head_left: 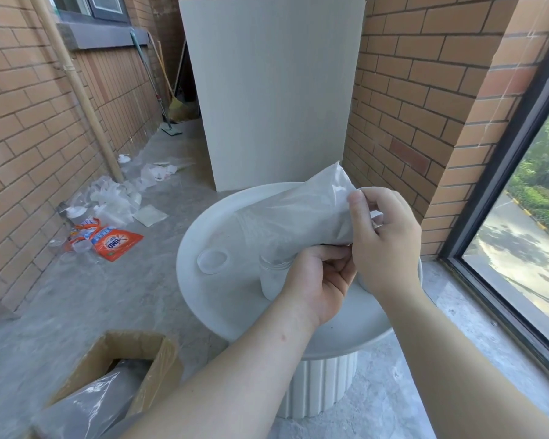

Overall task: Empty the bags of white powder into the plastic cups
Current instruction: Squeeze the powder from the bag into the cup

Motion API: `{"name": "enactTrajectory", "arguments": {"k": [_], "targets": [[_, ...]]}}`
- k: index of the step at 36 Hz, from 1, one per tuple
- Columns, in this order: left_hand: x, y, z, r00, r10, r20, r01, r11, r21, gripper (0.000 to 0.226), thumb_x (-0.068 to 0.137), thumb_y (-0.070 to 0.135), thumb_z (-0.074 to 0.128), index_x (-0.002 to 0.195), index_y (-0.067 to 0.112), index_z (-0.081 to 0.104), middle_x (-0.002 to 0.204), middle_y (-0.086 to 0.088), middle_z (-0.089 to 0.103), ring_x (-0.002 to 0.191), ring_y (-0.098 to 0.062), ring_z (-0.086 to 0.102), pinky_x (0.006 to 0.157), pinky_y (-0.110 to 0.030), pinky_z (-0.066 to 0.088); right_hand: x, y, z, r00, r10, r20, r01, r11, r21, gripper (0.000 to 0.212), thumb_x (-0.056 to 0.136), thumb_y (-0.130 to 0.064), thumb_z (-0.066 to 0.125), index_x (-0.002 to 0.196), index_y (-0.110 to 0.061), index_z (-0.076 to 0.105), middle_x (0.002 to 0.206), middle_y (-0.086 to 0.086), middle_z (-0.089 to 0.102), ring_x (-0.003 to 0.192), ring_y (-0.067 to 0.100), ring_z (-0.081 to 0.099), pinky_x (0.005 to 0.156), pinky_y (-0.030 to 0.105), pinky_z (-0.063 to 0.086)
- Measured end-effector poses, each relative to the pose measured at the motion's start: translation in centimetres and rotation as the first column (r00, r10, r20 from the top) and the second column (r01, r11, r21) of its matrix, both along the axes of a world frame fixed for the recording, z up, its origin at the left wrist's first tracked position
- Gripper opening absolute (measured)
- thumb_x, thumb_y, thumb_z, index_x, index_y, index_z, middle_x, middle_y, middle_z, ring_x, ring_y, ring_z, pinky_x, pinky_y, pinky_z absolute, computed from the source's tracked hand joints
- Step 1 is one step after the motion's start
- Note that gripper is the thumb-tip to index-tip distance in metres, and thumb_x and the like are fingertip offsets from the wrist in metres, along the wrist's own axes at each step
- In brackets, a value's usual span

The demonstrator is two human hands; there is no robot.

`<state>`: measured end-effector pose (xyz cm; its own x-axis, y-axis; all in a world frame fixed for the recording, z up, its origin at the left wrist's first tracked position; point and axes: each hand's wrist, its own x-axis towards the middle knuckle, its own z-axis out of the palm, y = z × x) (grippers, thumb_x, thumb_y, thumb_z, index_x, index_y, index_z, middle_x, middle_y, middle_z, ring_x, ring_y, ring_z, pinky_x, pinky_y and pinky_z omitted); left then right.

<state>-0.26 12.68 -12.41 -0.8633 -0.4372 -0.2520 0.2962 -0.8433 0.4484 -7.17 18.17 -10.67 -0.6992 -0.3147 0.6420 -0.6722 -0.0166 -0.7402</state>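
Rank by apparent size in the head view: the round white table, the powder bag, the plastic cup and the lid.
1. round white table
2. powder bag
3. plastic cup and lid look close: the cup is partly hidden by the left hand, so unranked.

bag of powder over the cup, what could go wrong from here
1. The bag is much wider than the mouth of the cup, so powder may spill onto the table.
2. The left hand and right hand both hold the bag. Neither plainly steadies the cup, so it could tip.
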Motion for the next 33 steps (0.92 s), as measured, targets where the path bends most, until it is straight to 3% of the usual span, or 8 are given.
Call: {"name": "enactTrajectory", "arguments": {"k": [33], "targets": [[-0.20,0.03,-0.01,0.999,0.024,0.027,-0.024,1.000,-0.003,0.043,0.082,-0.019,0.042,0.071,0.005,0.077,0.077,-0.006,0.075,0.065,-0.014,0.072,0.060,-0.021,0.057,0.37,-0.31,0.49,0.999,-0.003,-0.046,0.001,0.998,-0.056,0.016,0.103,-0.017,0.055,0.091,-0.014,0.066,0.087,-0.019,0.057,0.094,0.017,0.055,0.073,0.008,0.036]]}}
